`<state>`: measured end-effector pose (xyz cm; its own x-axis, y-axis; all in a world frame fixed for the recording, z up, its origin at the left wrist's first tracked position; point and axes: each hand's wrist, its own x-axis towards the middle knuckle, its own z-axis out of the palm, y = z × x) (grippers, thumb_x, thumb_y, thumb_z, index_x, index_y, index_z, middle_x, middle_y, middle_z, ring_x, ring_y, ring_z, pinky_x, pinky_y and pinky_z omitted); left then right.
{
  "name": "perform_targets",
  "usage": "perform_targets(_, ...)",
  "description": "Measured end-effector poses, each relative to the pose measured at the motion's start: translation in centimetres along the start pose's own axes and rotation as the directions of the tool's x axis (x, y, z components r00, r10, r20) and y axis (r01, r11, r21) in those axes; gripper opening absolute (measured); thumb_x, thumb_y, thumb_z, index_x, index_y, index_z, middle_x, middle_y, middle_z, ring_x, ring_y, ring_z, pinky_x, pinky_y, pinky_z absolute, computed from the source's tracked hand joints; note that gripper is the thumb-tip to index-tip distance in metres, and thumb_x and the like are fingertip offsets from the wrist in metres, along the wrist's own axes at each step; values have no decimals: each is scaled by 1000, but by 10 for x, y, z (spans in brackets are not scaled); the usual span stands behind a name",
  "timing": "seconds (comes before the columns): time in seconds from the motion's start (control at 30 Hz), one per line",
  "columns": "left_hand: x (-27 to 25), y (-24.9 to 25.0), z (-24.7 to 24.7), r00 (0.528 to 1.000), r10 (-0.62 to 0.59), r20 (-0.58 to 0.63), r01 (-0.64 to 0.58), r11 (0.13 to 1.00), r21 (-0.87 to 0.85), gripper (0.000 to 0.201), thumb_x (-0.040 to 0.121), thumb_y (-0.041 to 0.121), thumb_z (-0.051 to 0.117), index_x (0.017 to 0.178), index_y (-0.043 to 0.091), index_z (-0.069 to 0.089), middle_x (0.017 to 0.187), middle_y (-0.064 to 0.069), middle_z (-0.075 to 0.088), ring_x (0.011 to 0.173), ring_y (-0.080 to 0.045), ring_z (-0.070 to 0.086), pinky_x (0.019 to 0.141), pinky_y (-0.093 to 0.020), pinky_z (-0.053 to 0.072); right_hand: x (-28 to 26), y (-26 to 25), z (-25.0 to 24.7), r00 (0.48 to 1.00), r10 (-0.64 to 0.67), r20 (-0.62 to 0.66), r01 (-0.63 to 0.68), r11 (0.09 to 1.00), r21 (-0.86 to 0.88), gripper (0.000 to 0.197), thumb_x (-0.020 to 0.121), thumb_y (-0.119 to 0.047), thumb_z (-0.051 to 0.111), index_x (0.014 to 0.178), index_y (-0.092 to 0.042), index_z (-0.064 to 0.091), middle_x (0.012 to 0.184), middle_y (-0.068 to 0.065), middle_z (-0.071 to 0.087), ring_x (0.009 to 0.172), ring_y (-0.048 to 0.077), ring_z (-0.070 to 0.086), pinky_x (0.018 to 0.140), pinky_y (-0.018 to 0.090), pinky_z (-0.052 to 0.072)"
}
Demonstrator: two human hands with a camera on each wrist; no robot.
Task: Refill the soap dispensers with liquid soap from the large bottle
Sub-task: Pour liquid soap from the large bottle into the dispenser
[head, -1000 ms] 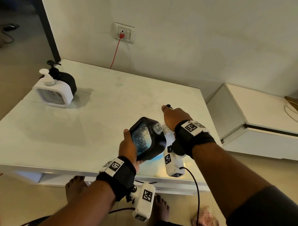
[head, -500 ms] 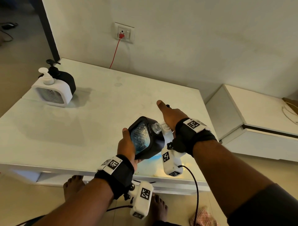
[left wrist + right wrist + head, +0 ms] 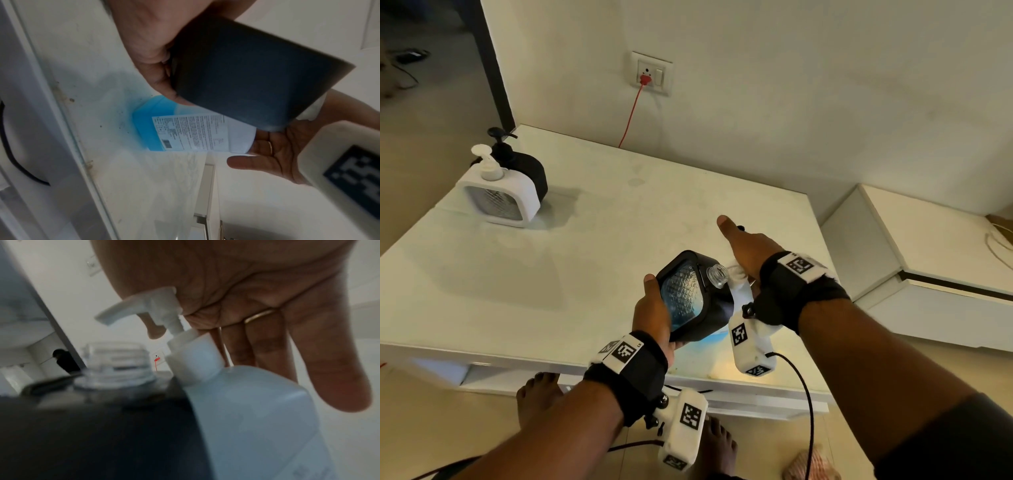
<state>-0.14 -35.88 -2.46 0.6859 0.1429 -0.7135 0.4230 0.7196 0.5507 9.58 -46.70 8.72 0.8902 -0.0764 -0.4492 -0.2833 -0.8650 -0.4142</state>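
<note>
right hand (image 3: 748, 251) fingers now straightened | large bottle (image 3: 191, 133) mostly hidden | left hand (image 3: 654, 317) grips dispenser (image 3: 693, 296)

Open dispenser (image 3: 693, 298) just left of large bottle (image 3: 191, 129) – two dispensers (image 3: 506, 188) far left on table (image 3: 602, 222).

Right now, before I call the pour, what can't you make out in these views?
- Soap level in the black dispenser: head view shows only a textured window; right wrist view is blurred.
- Large bottle: in the head view the dispenser and the right hand hide nearly all of it.
- Bottle label text: left wrist view, too small.
- Whether the right hand presses the pump: contact unclear.
</note>
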Motion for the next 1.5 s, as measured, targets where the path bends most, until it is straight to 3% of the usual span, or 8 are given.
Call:
perform_targets(0.13, 0, -1, 0, 1000, -2, -2, 2, 1000, 1, 56, 104, 66, 34, 132, 26, 62, 126, -15, 68, 111, -38, 67, 96, -55, 57, 6, 1, 1, 1000, -13, 2, 13, 1000, 1, 79, 88, -81, 21, 78, -12, 58, 91, 15, 62, 75, 25, 56, 85, 37, 44)
perform_targets(0.27, -1, -1, -1, 1000, 2, -2, -2, 1000, 4, 52, 105, 65, 34, 124, 27, 63, 123, -14, 69, 108, -36, 68, 91, -51, 59, 13, 5, 6, 998, 8, -62, -10, 1000, -29, 74, 94, -70, 30, 131, -12, 56, 145, 13, 50, 119, 32, 55, 104, 38, 40)
perform_targets(0.57, -2, -2, -1, 1000, -1, -3, 1, 1000, 8, 54, 105, 64, 34, 133, 26, 60, 127, -15, 67, 110, -37, 67, 82, -45, 60, 8, 10, 9, 993, 12, -119, -19, 999, -50, 71, 95, -67, 33, 142, -16, 47, 137, 12, 56, 120, 32, 54, 99, 38, 39)
perform_targets(0.8, -2, -1, -1, 1000, 3, 7, -3, 1000, -14, 49, 105, 63, 34, 126, 27, 62, 128, -15, 67, 112, -38, 66, 98, -55, 55, 6, 1, 2, 1000, -13, -2, 13, 999, 30, 78, 87, -82, 21, 80, -13, 57, 85, 10, 61, 72, 23, 56, 82, 36, 45)
perform_targets(1.0, -3, -1, 0, 1000, 7, 6, -7, 1000, -1, 42, 106, 61, 35, 107, 29, 63, 120, -14, 67, 107, -36, 66, 87, -46, 58, 9, 4, 6, 999, -3, -45, 2, 1000, -30, 69, 94, -71, 29, 110, -12, 61, 123, 13, 61, 107, 30, 57, 89, 34, 37)
perform_targets(1.2, -4, -2, 1, 1000, 7, -5, -7, 1000, -13, 52, 106, 62, 35, 131, 25, 60, 126, -15, 66, 108, -36, 66, 80, -45, 59, -1, 6, 9, 993, -59, -107, 52, 996, -68, 48, 105, -35, 27, 129, -5, 55, 126, 19, 59, 115, 37, 56, 87, 39, 42)
perform_targets(1.37, -2, -3, 0, 1000, 16, -3, -16, 1000, -16, 49, 106, 62, 35, 128, 25, 59, 126, -15, 64, 105, -35, 65, 84, -47, 57, 0, 3, 7, 998, 10, -57, -11, 1000, -20, 66, 98, -61, 31, 133, -11, 54, 133, 13, 57, 113, 31, 55, 89, 34, 36)
perform_targets(1.5, 1, -2, -1, 1000, 16, -12, -16, 1000, -9, 46, 105, 63, 35, 114, 27, 63, 125, -15, 66, 111, -38, 65, 95, -53, 56, -5, -2, -5, 998, -49, 42, 48, 999, 24, 80, 95, -73, 21, 123, -9, 61, 100, 11, 59, 90, 27, 56, 89, 33, 40)
